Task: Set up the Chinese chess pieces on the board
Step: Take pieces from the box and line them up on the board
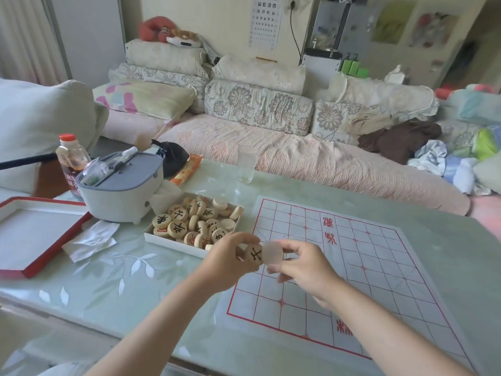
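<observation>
A white paper chess board (360,270) with red grid lines lies on the table, bare of pieces. Left of it, a shallow white box (173,241) holds several round wooden chess pieces (177,229) with black or red characters. My left hand (230,260) hovers over the board's left edge and grips a piece with a black character (254,253), with what looks like more pieces behind it. My right hand (303,264) pinches a blank-faced round piece (272,252) right beside it, the two hands nearly touching.
A grey lidded container (122,191), a red-capped bottle (71,158), a crumpled tissue (90,240) and a red-edged box lid (35,234) sit at the left. A drinking glass (247,164) stands behind the board. A sofa (298,158) runs along the table's far side.
</observation>
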Available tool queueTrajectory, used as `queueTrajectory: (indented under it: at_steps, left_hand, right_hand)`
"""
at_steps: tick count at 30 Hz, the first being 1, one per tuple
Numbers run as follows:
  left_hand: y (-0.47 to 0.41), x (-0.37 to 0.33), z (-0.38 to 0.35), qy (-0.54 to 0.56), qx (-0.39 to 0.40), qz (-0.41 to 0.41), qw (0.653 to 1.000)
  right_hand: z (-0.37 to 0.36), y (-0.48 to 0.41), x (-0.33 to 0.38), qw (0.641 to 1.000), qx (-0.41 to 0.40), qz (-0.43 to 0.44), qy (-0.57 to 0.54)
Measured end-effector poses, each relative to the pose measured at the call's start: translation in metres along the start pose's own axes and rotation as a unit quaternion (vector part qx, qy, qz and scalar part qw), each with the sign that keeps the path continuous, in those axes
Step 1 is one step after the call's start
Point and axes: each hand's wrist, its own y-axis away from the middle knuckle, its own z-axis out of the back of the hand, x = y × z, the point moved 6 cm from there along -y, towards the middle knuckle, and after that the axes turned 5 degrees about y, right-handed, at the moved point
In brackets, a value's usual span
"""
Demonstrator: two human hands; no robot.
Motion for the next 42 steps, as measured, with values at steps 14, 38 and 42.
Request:
queueTrajectory:
  at_steps: [14, 38, 42]
  left_hand:
    - [-0.005, 0.039, -0.024, -0.177, 0.125, 0.023, 0.976]
    - [-0.003, 0.04, 0.041, -0.097, 0.081, 0.018, 0.992]
    - [-0.006, 0.038, 0.044, -0.081, 0.058, 0.008, 0.995]
  right_hand:
    - [-0.014, -0.014, -0.036, 0.893, -0.048, 0.011, 0.447]
    - [-0.066, -0.045, -0.016, 0.899, 0.001, 0.077, 0.432]
    - [-0.064, -0.046, -0.018, 0.9, 0.011, 0.076, 0.429]
